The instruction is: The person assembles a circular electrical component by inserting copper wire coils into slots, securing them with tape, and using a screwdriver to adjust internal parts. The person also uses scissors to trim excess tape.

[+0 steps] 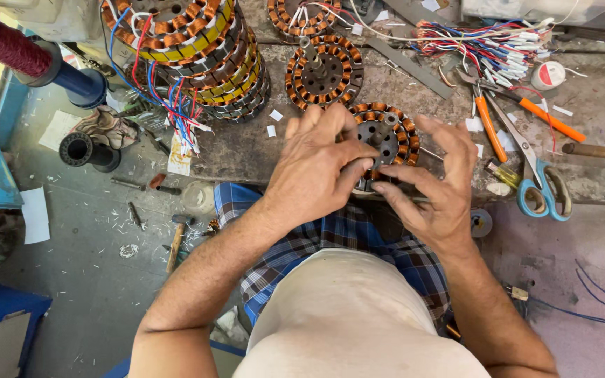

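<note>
A round motor stator [391, 133] with copper windings around its rim lies at the near edge of the worn workbench [246, 150]. My left hand [316, 164] rests on its left side, fingers curled over the rim. My right hand [439, 185] holds its right and near side, index finger and thumb pinched against the winding at the front. Both hands cover the stator's near half. A second stator [323, 70] with a shaft lies just behind it.
A tall stack of wound stators [197, 56] with coloured leads stands at back left. Orange-handled pliers [519, 112], blue-handled scissors [544, 185], a bundle of coloured wires [491, 42] and a tape roll [547, 73] lie right. A red wire spool [15, 49] and tools sit on the floor at left.
</note>
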